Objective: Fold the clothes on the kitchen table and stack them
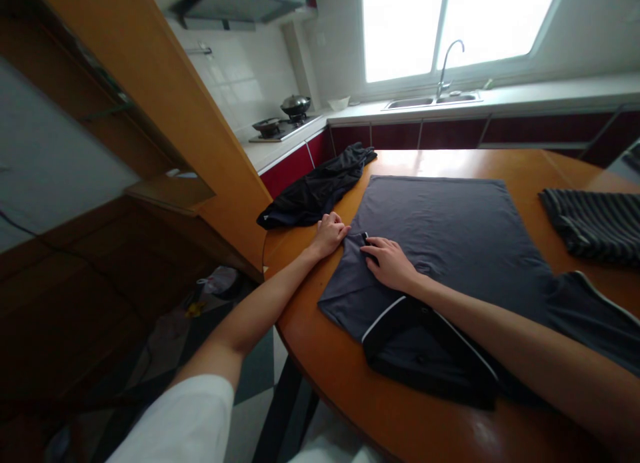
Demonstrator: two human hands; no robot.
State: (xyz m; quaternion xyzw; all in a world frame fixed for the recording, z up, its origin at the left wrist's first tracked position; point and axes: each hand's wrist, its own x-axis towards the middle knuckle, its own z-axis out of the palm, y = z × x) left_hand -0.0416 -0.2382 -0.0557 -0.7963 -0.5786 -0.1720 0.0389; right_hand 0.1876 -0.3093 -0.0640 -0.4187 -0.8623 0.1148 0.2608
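Note:
A grey polo shirt (450,223) with a black, white-edged collar (425,350) lies spread on the wooden table. My left hand (331,235) is closed at the shirt's left edge, its fingertips pinching the fabric there. Just to its right, my right hand (391,262) rests on the shirt, fingers closed around a small black object (367,238) with a pale tip. Most of that object is hidden under the fingers, so its kind cannot be made out. My right forearm crosses over the collar and lower part of the shirt.
A dark crumpled garment (320,190) lies at the table's far left edge, and a striped folded cloth (595,223) at the right. The round wooden table (320,343) curves near me. Beyond stand a stove with pans (295,105) and a sink (410,103).

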